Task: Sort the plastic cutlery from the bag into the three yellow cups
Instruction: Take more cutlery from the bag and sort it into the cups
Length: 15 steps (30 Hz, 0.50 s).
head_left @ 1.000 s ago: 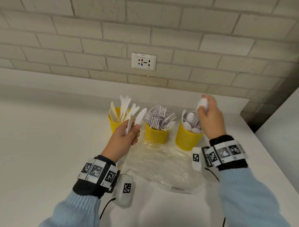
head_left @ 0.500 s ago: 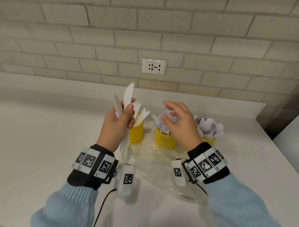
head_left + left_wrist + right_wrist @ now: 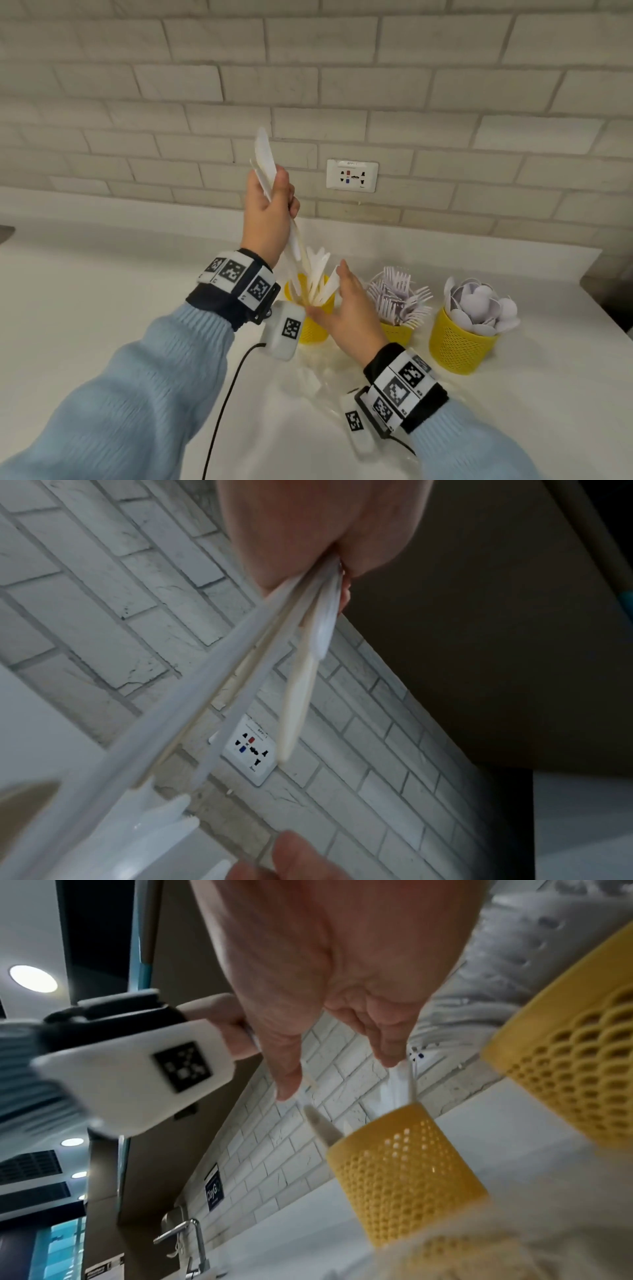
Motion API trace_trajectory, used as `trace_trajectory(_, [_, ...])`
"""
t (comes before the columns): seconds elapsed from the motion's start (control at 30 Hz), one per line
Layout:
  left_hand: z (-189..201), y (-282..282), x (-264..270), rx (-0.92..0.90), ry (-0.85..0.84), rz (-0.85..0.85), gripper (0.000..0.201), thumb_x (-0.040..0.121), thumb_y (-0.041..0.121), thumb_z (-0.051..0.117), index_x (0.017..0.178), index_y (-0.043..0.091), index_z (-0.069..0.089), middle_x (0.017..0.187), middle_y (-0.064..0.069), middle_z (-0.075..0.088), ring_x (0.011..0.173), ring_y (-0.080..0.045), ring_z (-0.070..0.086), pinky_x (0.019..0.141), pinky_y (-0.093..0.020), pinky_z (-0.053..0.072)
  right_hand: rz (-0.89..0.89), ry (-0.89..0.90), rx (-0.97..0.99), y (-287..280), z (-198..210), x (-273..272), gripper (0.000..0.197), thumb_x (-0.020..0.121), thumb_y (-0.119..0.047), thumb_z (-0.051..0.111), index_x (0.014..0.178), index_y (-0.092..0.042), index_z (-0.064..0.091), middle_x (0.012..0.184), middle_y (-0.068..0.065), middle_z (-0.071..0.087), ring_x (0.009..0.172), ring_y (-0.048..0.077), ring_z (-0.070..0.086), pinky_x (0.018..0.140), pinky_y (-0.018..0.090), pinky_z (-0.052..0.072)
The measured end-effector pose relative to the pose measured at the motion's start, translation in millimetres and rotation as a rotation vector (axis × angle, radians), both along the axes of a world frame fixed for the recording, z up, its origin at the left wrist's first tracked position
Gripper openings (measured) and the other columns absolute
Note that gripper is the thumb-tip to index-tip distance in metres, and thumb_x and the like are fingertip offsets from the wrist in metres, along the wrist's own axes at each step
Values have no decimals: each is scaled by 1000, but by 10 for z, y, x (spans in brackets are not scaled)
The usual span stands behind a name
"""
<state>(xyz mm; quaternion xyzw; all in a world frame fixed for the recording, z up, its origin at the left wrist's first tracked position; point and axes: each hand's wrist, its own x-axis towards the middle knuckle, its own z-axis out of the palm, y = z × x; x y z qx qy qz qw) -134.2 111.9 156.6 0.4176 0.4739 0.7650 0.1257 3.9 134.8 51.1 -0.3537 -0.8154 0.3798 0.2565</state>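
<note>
My left hand (image 3: pixel 275 202) is raised and grips a bundle of white plastic knives (image 3: pixel 265 161), whose lower ends reach down into the left yellow cup (image 3: pixel 313 329). The left wrist view shows those knives (image 3: pixel 240 680) fanning out from the fist. Beside that cup, my right hand (image 3: pixel 344 298) is held flat, its straight fingers against the knives standing in it. From the right wrist, the fingertips (image 3: pixel 287 1088) touch knife tips above the cup (image 3: pixel 404 1175). The middle cup (image 3: pixel 399 334) holds forks and the right cup (image 3: pixel 457 346) holds spoons.
A crumpled clear plastic bag (image 3: pixel 318 387) lies on the white counter in front of the cups, partly under my right wrist. A brick wall with a socket (image 3: pixel 351 175) stands behind. The counter's edge runs at the far right, and a faucet (image 3: pixel 185 1240) shows far off.
My left hand has lifted the knife bundle higher and over the knife cup. My right hand has moved left from the fork cup to the knife cup, fingers now straight.
</note>
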Motion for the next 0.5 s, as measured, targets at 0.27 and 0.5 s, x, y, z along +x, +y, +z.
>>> trace_trajectory(0.27, [-292, 402, -174, -56, 20, -37, 10, 100, 17, 43, 92, 22, 43, 65, 8, 46, 53, -6, 44, 58, -27, 40, -122, -22, 34, -51, -111, -267, 109, 79, -36, 71, 148, -7, -9, 159, 6, -8, 147, 17, -4, 116, 23, 3])
trace_trajectory(0.5, [-904, 361, -254, -620, 410, -161, 9, 94, 23, 55, 92, 15, 51, 71, 3, 62, 64, -5, 58, 62, -15, 41, -80, -109, 111, 51, -163, -424, 119, 75, -27, 76, 146, -9, -18, 157, 6, -20, 145, 16, -14, 113, 21, -4])
